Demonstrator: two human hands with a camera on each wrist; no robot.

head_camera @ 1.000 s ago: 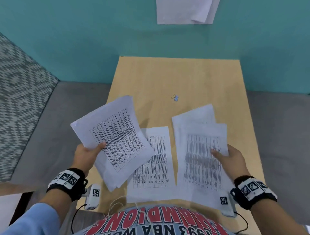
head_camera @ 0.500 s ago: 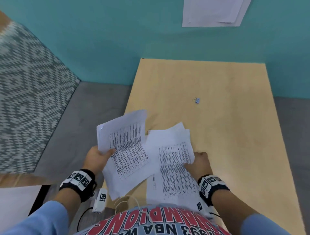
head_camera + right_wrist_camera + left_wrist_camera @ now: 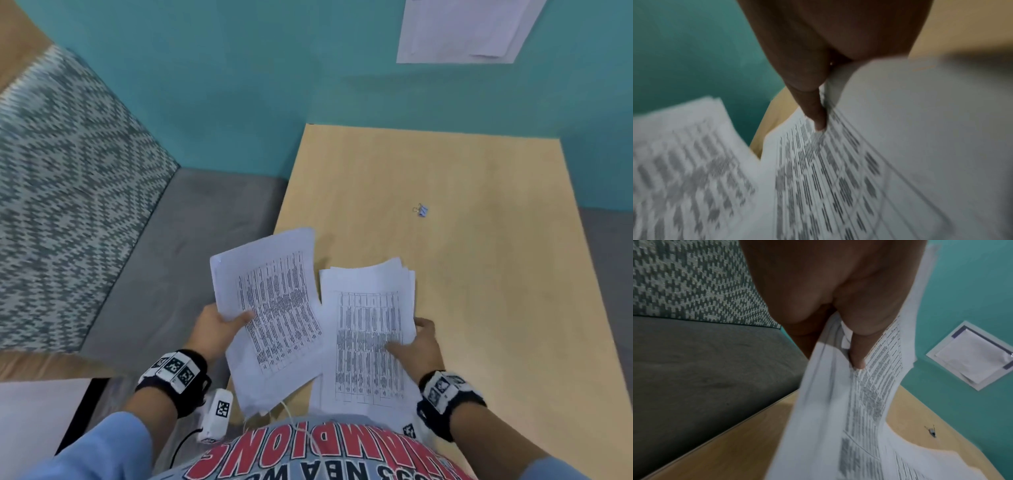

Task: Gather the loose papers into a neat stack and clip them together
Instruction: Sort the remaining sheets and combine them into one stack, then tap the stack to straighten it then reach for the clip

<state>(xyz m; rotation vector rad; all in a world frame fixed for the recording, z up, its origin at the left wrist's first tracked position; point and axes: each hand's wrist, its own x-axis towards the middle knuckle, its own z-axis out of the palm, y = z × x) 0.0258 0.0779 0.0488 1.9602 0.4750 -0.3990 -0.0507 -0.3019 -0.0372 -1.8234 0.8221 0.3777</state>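
Observation:
My left hand point(image 3: 219, 323) grips a sheaf of printed papers point(image 3: 270, 308) by its left edge, thumb on top, held tilted over the table's near left corner; in the left wrist view the thumb point(image 3: 858, 353) pinches the sheets point(image 3: 859, 418). My right hand point(image 3: 416, 346) holds a second bundle of printed papers point(image 3: 368, 329) at its right edge, thumb point(image 3: 817, 112) on the top page point(image 3: 838, 178). The two bundles sit side by side, their inner edges overlapping slightly. A small binder clip point(image 3: 422, 209) lies alone on the wooden table point(image 3: 479, 274), farther back and right; the binder clip point(image 3: 932, 431) also shows beyond the left sheaf.
The table's left edge drops to a grey floor point(image 3: 164, 257) with a patterned rug point(image 3: 68, 188). A teal wall point(image 3: 274, 85) stands behind the table, with a taped white sheet point(image 3: 466, 27) on it. Cables hang by my waist.
The right hand has gathered the sheets from the table into one bundle and drawn it left, beside the left hand's sheaf. The view has swung left.

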